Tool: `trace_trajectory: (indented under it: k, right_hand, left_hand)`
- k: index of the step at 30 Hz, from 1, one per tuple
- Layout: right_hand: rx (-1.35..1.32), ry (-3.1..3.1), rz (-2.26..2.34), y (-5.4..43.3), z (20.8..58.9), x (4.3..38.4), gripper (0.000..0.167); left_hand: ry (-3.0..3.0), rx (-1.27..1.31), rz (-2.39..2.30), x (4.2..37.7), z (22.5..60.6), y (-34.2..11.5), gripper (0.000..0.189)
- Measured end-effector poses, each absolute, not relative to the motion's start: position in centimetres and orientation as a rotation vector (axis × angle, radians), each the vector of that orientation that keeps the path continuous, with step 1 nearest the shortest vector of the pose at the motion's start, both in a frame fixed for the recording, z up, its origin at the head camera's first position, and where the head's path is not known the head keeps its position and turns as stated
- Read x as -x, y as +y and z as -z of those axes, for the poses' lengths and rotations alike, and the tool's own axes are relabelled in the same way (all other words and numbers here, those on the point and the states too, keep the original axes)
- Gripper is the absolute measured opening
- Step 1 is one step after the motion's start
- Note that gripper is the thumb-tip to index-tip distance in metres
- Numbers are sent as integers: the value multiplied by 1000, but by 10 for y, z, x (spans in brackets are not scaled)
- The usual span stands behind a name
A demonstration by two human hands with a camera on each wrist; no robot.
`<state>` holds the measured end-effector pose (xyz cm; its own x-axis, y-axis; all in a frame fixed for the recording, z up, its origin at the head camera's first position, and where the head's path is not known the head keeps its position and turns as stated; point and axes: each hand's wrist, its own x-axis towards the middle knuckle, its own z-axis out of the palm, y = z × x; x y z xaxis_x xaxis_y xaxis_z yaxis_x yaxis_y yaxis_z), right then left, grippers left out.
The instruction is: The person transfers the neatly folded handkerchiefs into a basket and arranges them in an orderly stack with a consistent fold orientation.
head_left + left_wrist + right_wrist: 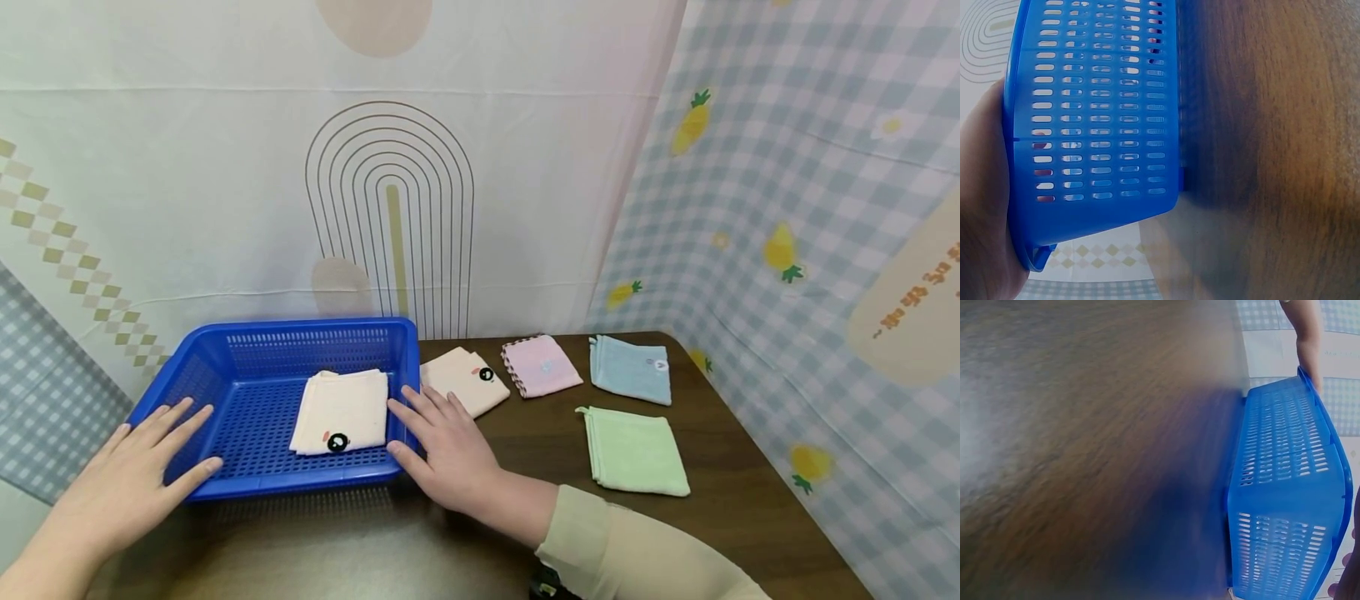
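Note:
A blue perforated plastic basket (247,483) stands on the table, with a folded cream towel (348,408) bearing a small black-and-pink face lying inside. Spread fingers of my left hand (131,479) reach over its left front corner; in the left wrist view that hand (982,181) lies along the rim. At the opposite side, my right hand (453,454) has its fingers extended onto the right rim. A second cream towel (465,379) lies just beyond the right fingers, outside the basket, partly covered by them in the head view.
Right of the basket, a pink towel (543,367) with a checked edge and a blue towel (630,371) lie folded at the back of the dark wooden table (525,442). A green towel (637,450) is nearer the front. Patterned cloth (525,192) hangs behind.

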<state>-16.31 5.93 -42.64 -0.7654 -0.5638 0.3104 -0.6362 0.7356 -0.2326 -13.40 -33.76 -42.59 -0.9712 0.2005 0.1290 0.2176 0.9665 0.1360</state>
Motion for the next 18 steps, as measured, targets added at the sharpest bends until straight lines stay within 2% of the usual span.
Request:
trace_trajectory:
  k: [18]
  right_hand:
    - [-911, -2721, -496, 85, 431, 157, 61]
  left_hand:
    - [-3005, 317, 231, 135, 426, -338, 82]
